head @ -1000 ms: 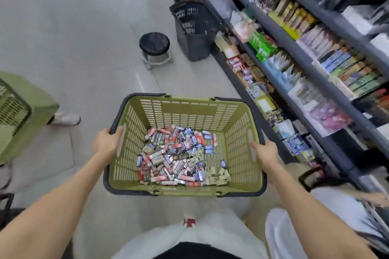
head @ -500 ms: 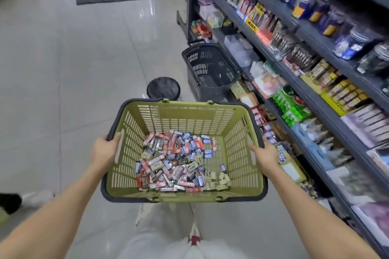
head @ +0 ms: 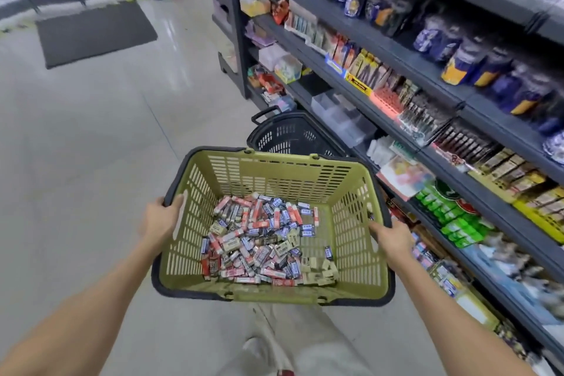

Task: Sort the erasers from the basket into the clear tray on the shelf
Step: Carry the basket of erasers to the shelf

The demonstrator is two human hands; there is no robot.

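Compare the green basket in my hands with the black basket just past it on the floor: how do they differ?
The green basket is olive with a dark rim; the black basket is dark all over. The green one is held up by the left hand and right hand; nobody holds the black one, which sits beside the shelf. The green one holds a pile of erasers; the black one's contents are hidden. Both have slotted plastic walls.

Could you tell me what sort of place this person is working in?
Most likely a stationery or variety shop aisle: long dark shelves packed with packaged goods, a green shopping basket full of wrapped erasers, and a black basket on the tiled floor.
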